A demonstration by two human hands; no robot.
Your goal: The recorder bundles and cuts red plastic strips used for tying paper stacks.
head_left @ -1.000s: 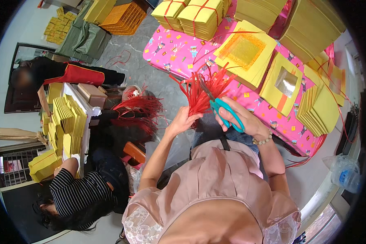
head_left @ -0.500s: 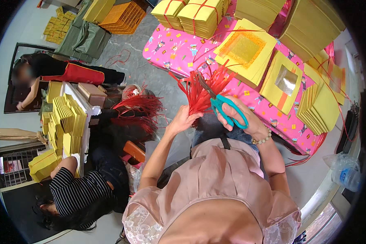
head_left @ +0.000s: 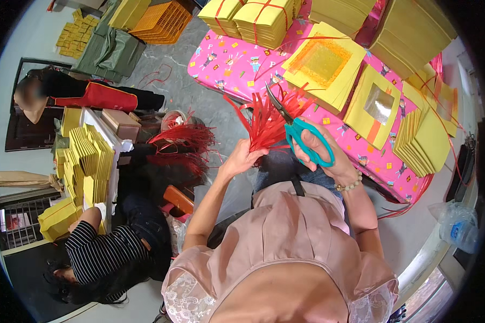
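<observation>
In my left hand (head_left: 243, 160), closed round its lower end, is a bunch of red plastic strips (head_left: 266, 123) whose loose ends fan upward. My right hand (head_left: 324, 149) grips scissors (head_left: 309, 142) with teal handles and dark blades. The blades point up and to the left, lying against the right side of the strips; their tips look parted a little. Just beyond both hands runs a table with a pink patterned cover (head_left: 237, 64). Nearest my right hand there lie stacks of yellow paper, one a stack with an orange-and-gold square (head_left: 323, 62).
Yellow paper bundles tied with red strips (head_left: 261, 24) stand at the table's far side. On the left, a person in a striped top (head_left: 108, 255) and another in a red apron (head_left: 94, 97) are beside yellow paper stacks (head_left: 83, 167). More red strips (head_left: 183, 142) hang nearby.
The scissors and my right hand have shifted slightly right, and the blades show more clearly beside the strips. My left hand stays about in place. The aproned person's arm and head have moved.
</observation>
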